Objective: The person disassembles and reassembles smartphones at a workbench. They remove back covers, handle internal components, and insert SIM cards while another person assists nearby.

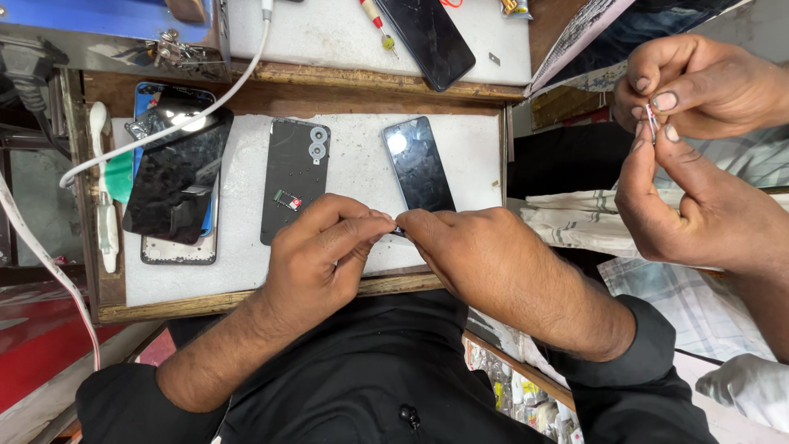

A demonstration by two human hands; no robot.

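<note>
My left hand (pixel 325 255) and right hand (pixel 485 259) meet fingertip to fingertip over the white bench (pixel 362 177), each grip pinched shut on a tiny dark part (pixel 398 233) between them, just below the dark phone (pixel 417 164). A phone back cover (pixel 294 177) lies left. Beside me, another person's hands (pixel 699 148) pinch a small metal piece (pixel 652 122).

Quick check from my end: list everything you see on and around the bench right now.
small dark part: 1, pinched between both hands
phone: 1, black, above the hands
back cover: 1, black, centre of the mat
cracked screen: 1, black, left
cable: 1, white, upper left
white mat: 1, in a wooden tray
other person's hands: 2, right, holding a small metal piece
left hand: pinching
right hand: pinching
</note>
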